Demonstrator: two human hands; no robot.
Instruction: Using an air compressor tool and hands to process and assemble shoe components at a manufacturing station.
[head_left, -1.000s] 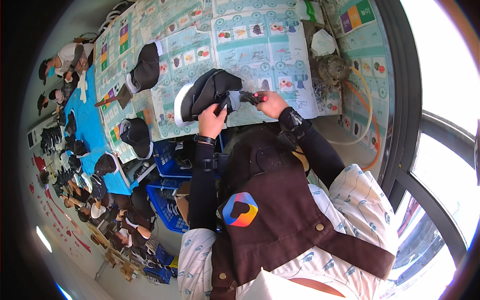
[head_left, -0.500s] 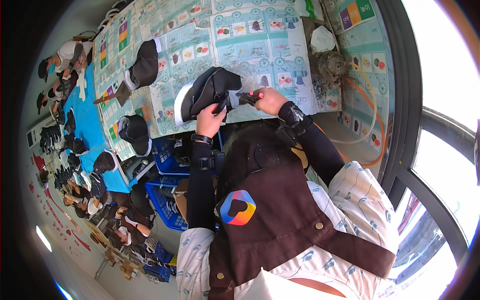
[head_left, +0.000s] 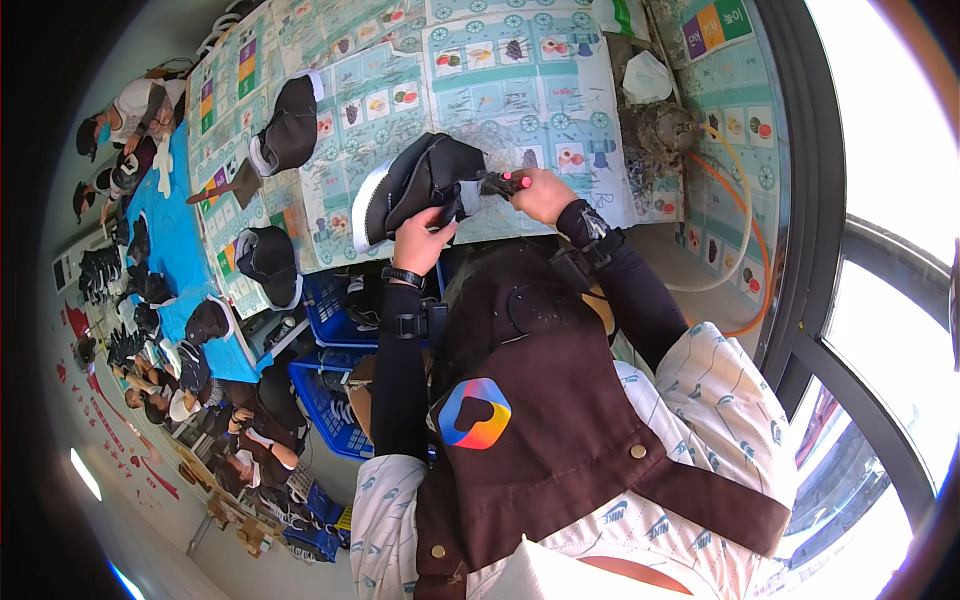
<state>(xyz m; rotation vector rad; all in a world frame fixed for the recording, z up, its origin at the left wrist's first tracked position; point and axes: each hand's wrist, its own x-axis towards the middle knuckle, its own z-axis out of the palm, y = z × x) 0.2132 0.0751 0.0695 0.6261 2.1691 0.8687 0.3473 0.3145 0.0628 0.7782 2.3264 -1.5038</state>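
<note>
A black shoe (head_left: 432, 172) with a white sole lies on its side at the table's near edge. My left hand (head_left: 422, 243) is closed on the black fabric at its near side, thumb and fingers pinching it. My right hand (head_left: 545, 196) grips a dark hand tool (head_left: 497, 184) with pinkish-red ends; its exact kind is unclear. The tool's tip meets the shoe's opening, where a greyish piece (head_left: 470, 196) shows. What the tip does inside is hidden.
On the patterned table cover (head_left: 480, 100) stand another black shoe (head_left: 290, 128), a third one (head_left: 268, 265) and a brown-handled brush (head_left: 238, 186). Blue baskets (head_left: 335, 405) sit below the table's edge. An orange hose (head_left: 735, 200) hangs at the right. Several people work at the far left.
My left hand has shifted very slightly right with the shoe's edge. The tool in my right hand has turned a little and its tip sits closer to the shoe.
</note>
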